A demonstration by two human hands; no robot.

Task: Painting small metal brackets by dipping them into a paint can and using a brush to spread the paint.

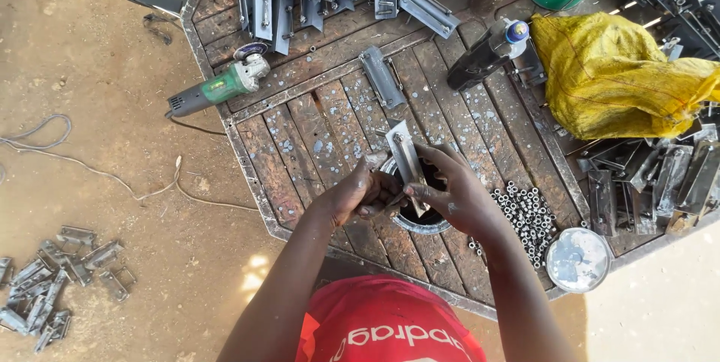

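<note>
- We held a flat metal latch plate [403, 153] over the round dark can [420, 212] that stood on the surface [300, 129]; we place everything else from that can.
- The plate's long axis ran up and away from us, its far end leaning slightly left, its near end down over the can's mouth.
- Our right hand [450, 193] sat just right of the can's centre, its fingers [427, 153] wrapped and clamped on the plate's right edge.
- Our left hand [358, 195] lay just left of the can, fingers curled together against the plate's lower end; whether they pinched a small part there we could not tell.
- Both hands touched the plate; the right covered more of its length.
- Right of the can lay a heap of small metal nuts [525, 212], and beyond them a round tin lid [577, 259] near the surface's edge.
- Up and left of the can rested a green angle grinder [221, 88]; straight up from it lay another latch plate [382, 77].
- Far up and right of the can sat a yellow sack [615, 73].
- Well left of the can, down on the dirt floor [90, 69], lay a pile of finished latches [52, 279].
</note>
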